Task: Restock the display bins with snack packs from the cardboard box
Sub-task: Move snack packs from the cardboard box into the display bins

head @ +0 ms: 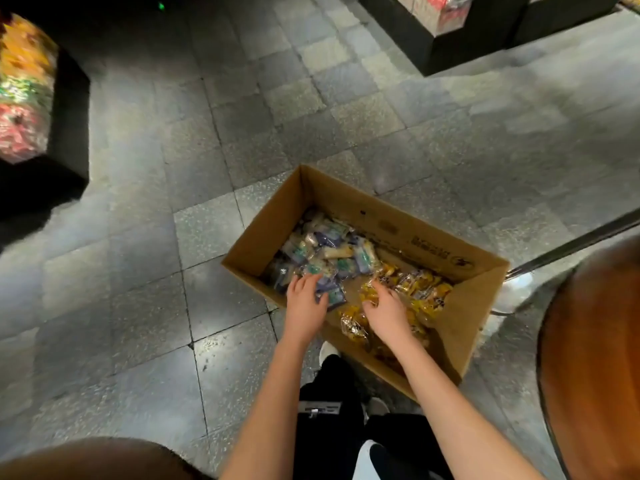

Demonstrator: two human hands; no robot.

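Leftward, a display bin stands apart from the cardboard box.

I see a floor of grey speckled tiles, glossy in patches. An open cardboard box sits directly on it at centre. A black-based display bin stands at the left edge and another display bin at top right, both well apart from the box. A white shoe rests just beside the box's near wall.

Open cardboard box sits skewed at about 5 o'clock. It has blue-purple snack packs at its 10 o'clock end and yellow snack packs at 4. There's a blurry display bin at 9 o'clock.
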